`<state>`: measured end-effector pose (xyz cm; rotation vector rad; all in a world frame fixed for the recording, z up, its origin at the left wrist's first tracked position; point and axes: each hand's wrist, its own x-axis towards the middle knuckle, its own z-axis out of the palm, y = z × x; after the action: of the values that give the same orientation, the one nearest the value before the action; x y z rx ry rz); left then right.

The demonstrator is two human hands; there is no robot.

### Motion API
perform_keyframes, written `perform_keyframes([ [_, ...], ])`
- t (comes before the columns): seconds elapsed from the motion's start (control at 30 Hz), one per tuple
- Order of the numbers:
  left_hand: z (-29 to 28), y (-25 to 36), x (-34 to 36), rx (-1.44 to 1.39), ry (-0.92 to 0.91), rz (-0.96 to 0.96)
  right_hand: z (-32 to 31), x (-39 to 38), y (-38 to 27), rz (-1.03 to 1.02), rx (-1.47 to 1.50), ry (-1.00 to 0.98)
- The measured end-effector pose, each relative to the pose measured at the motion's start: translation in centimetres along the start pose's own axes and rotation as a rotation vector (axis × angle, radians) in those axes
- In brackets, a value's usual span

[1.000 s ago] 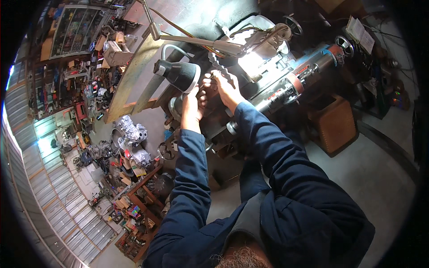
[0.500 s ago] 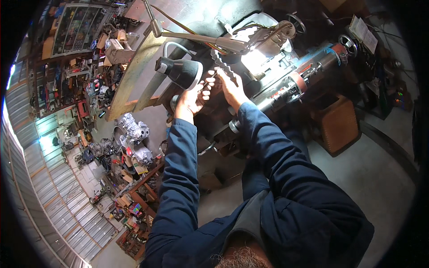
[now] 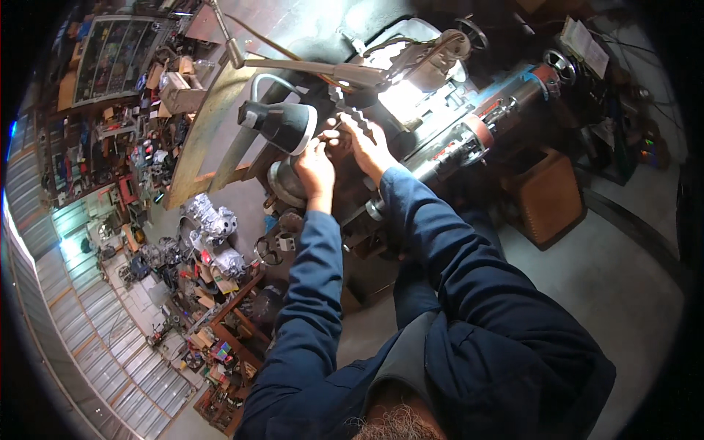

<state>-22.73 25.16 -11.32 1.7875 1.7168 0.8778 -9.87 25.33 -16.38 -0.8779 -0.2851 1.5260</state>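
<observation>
My left hand (image 3: 317, 174) is raised just below a black lamp head (image 3: 282, 126), its back showing and its fingers curled closed. Close to its right, my right hand (image 3: 369, 149) is also closed, thumb and fingers pinched. The fingertips of both hands nearly meet over the machine, at a small thing too tiny and shadowed to name. A grey knobbly, segmented hose (image 3: 355, 111) hangs right behind my right fingers. A round grey metal part (image 3: 286, 183) shows beside my left wrist, partly covered by it.
A jointed metal arm (image 3: 330, 71) crosses above my hands. To the right run the machine's long cylinder (image 3: 477, 136) and handwheels (image 3: 559, 67). A brown box (image 3: 546, 198) stands on the floor. Engine parts (image 3: 213, 227) and a wooden frame (image 3: 194, 154) lie left.
My left hand has turned from showing its palm side to showing its back, and its forearm has swung right. The right hand stays close to the hose. The whole view has shifted slightly.
</observation>
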Motion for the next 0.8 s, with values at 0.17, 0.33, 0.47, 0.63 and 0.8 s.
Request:
perform_keyframes([
  [0.17,-3.8,3.2,0.7,-1.129,-0.454,-0.871,2.5,-2.6,-5.0,0.047,0.295,0.010],
  [0.33,-4.3,2.0,2.5,-1.723,-0.638,-1.152,1.5,-0.6,-2.9,0.057,0.025,0.041],
  [0.47,-3.9,3.8,2.0,-0.745,-0.567,-0.734,0.6,-0.1,-1.3,0.070,-0.297,0.112],
  [0.63,-3.5,2.4,1.6,0.047,-0.442,-0.226,0.2,0.2,-0.2,0.087,-0.122,0.109],
  [0.8,-4.2,3.8,3.0,-0.649,-0.601,-0.721,-0.1,0.7,-0.3,0.085,-0.184,0.135],
])
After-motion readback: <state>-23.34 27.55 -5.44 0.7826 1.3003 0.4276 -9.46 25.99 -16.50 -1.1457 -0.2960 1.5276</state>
